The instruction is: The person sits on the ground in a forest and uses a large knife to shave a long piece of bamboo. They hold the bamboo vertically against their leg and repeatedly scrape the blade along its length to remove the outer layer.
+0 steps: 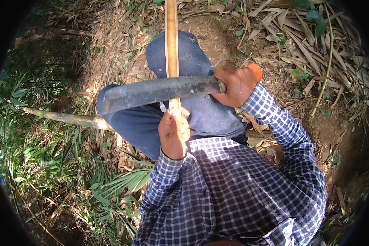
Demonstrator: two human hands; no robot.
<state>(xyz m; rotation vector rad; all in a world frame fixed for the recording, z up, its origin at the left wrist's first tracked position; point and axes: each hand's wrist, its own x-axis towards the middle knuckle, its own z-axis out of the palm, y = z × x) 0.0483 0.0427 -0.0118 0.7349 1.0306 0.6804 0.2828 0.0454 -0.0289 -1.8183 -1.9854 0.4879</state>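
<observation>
My right hand (235, 87) is closed round the orange handle of a machete (160, 91). Its broad dark blade reaches left above my lap and crosses over a split bamboo strip (172, 49). Pale yellow inside with lighter edges, the strip runs away from me past the upper edge of the view. My left hand (174, 133) grips its near end just below the blade, thumb on top. Whether the cutting edge touches the strip I cannot tell. My bent legs in dark blue trousers (213, 112) lie under both.
A bamboo pole (63, 117) lies at the left, reaching to my knee. Green leafy plants (131, 176) grow at the lower left. Dry bamboo leaves (303, 45) cover the ground at the upper right, beside a thin stalk (330, 53). Bare brown soil (221, 37) shows beyond my knees.
</observation>
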